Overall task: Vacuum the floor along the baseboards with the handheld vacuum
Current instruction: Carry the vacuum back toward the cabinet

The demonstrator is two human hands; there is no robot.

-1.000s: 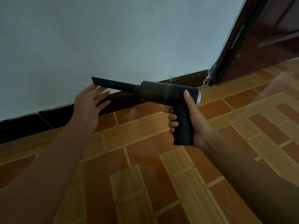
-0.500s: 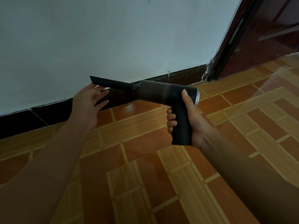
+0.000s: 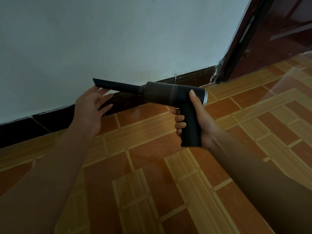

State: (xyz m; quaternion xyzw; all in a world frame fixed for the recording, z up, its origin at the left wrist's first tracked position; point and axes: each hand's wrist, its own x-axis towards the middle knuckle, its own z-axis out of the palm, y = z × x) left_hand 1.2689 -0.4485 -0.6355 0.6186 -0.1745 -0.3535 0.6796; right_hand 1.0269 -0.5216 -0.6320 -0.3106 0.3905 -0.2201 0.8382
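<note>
Fingers of our left hand [image 3: 91, 107] are lying loosely spread just under the nozzle tip [image 3: 97, 81], holding nothing. The handheld vacuum [image 3: 168, 96] is pointing its long axis leftward from the grip, hanging above the floor [image 3: 152, 166], near the baseboard [image 3: 42, 125]. Our right hand [image 3: 200, 122] is wrapping the handle [image 3: 190, 130] at its right end.

Right hand [image 3: 201, 127]: fingers curled round the vacuum [image 3: 168, 94] grip, thumb straight up along its body. Forearm enters from lower right. Left hand [image 3: 90, 108]: fingers straight, loosely spread, tips just under the nozzle [image 3: 116, 86] (contact unclear). Left forearm reaches in from lower left.
</note>
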